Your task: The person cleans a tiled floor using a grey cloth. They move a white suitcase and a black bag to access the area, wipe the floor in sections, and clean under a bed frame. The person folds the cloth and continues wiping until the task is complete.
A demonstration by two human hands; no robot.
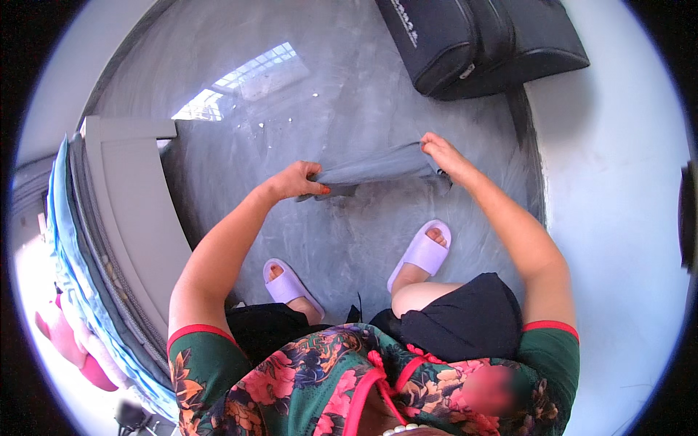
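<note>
A grey cloth [376, 165] is stretched between my two hands above the grey floor. My left hand [297, 181] pinches its left end between thumb and fingers, and some of the fabric hangs below. At the other end, slightly farther from me, my right hand [444, 155] grips the upper corner. A small dark edge of the fabric dangles under that hand. What kind of cloth it is, I cannot tell.
Black luggage bags [491, 49] stand at the upper right against a white wall [616, 218]. On the left is a bed with a grey frame [142, 207] and a blue sheet [68, 218]. Small white scraps [261, 125] dot the floor. Purple slippers [431, 245] are on my feet.
</note>
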